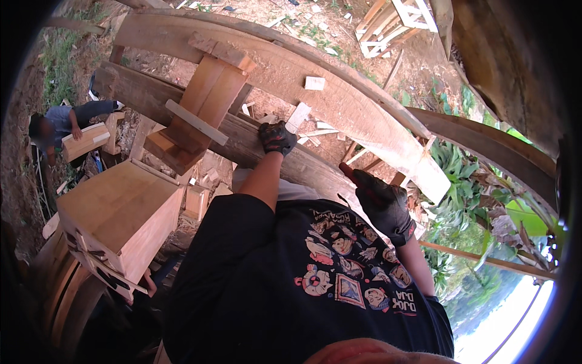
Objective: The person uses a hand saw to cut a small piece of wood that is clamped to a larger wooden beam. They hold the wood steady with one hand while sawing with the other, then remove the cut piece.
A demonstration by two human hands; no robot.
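My left hand (277, 138), in a black glove, is closed over a dark weathered beam (239, 136). A small pale wood block (297, 117) sticks out from its fingers. My right hand (383, 203), also gloved in black with red marks, is held apart to the right, beyond the beam. Its fingers look curled, and a dark reddish-brown end (348, 170) shows at them; what that is I cannot make out. Left of my left hand, a brown wooden box-like piece (209, 91) rests across the beam, with a thin pale strip (197, 122) against it.
A wide plank (267, 73) spans the far side, with a loose pale block (314, 83) on it. A large wooden box (115, 206) stands at left. Another person (57, 127) handles a wooden piece (86, 141) at far left. Offcuts litter the ground; a wooden frame (394, 27) stands beyond.
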